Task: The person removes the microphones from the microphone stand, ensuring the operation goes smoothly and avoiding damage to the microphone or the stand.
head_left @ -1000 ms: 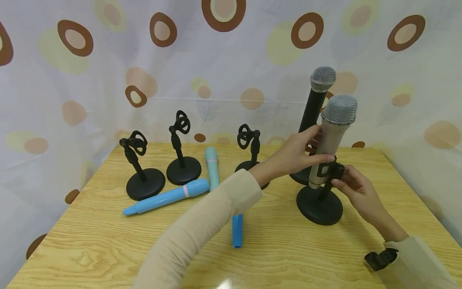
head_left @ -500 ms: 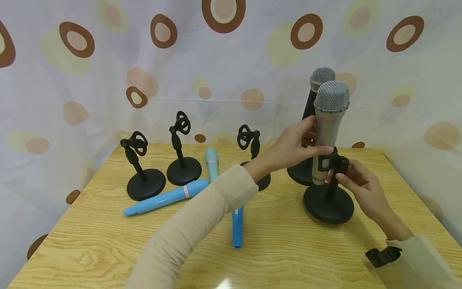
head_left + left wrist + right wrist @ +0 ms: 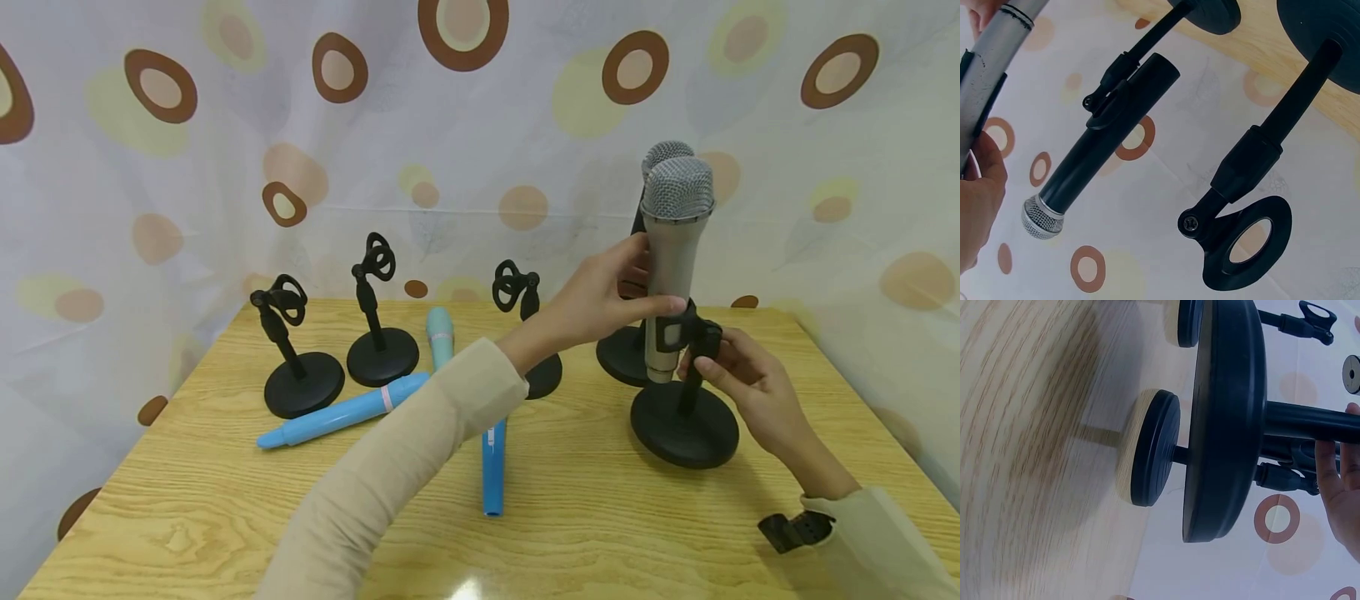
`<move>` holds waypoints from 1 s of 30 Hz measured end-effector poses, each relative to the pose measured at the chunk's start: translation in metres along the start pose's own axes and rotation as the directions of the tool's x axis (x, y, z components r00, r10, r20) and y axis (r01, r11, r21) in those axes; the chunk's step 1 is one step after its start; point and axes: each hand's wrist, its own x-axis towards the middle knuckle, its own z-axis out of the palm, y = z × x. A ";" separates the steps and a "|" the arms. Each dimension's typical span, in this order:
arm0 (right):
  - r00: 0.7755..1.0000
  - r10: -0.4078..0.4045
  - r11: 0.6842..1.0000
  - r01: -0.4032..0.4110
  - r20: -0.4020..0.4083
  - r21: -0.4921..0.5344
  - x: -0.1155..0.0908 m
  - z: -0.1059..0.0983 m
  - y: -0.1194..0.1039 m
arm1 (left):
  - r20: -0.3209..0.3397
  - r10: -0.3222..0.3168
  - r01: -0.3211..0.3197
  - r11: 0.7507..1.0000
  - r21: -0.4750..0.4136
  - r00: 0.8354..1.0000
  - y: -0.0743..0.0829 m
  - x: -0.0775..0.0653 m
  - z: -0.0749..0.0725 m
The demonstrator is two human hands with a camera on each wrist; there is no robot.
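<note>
My left hand grips the body of a silver microphone with a mesh head, held nearly upright. The microphone's lower part lies at the ring clip of a black desk stand. My right hand holds that stand just below the clip, with its fingers partly hidden behind it. In the right wrist view the stand's round base looks raised off the table. Directly behind, a black microphone sits in the clip of another stand, mostly covered by the silver one in the head view.
Three black stands with bare clips stand on the wooden table: far left, left and middle. Light blue, mint and darker blue microphone-like items lie nearby, partly under the left forearm. A patterned cloth hangs behind.
The silver microphone has become more upright, its head moving left and up. The held stand and my right hand have shifted slightly right. My left hand has moved a little left.
</note>
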 end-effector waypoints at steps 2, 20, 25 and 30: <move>1.000 -0.009 1.000 0.009 0.009 0.005 0.001 0.000 0.000 | -0.005 -0.004 0.004 1.000 -0.003 1.000 0.001 -0.001 -0.001; 1.000 -0.006 1.000 0.006 0.027 -0.014 0.005 0.005 -0.004 | -0.055 -0.011 0.012 1.000 0.008 0.998 -0.021 0.008 0.001; 0.999 -0.027 1.000 0.027 0.030 0.002 0.006 0.006 -0.002 | -0.074 -0.012 0.012 1.000 0.002 0.997 -0.020 0.007 0.000; 0.999 -0.026 1.000 0.026 0.028 0.005 0.006 0.007 -0.003 | -0.085 -0.009 0.009 1.000 -0.004 0.996 -0.022 0.005 -0.001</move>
